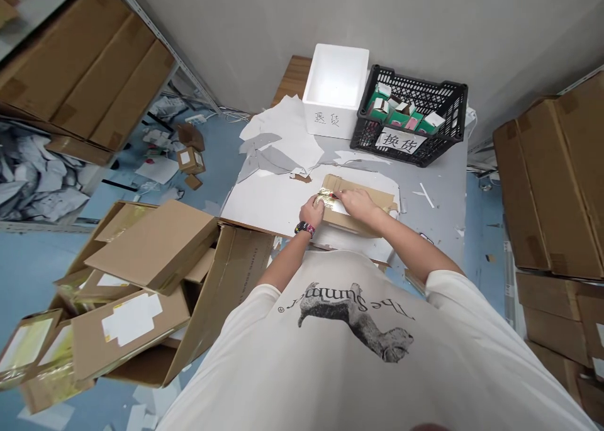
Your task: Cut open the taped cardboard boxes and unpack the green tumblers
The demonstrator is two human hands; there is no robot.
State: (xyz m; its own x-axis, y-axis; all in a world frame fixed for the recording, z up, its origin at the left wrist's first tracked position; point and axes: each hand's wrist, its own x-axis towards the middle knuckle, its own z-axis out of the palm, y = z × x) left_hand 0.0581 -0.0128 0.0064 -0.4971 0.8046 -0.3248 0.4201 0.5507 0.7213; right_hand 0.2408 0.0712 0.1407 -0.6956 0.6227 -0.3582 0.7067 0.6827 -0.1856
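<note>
A flat cardboard box [382,199] lies on the work table in front of me, with shiny yellowish tape and a white label on its top. My left hand [312,211], a dark patterned band at its wrist, grips the box's left end beside the tape. Over the top of the box, my right hand [359,204] is closed, its fingers close to my left hand. A small red and dark bit shows at the right fingertips; what it belongs to is too small to make out.
Torn white sheeting covers part of the table [431,214]. Behind stand a white foam box [325,119] and a black crate [401,151] holding green cartons. A large carton [236,280] overflowing with boxes sits at left. Stacked cartons [547,185] line the right; shelves stand left.
</note>
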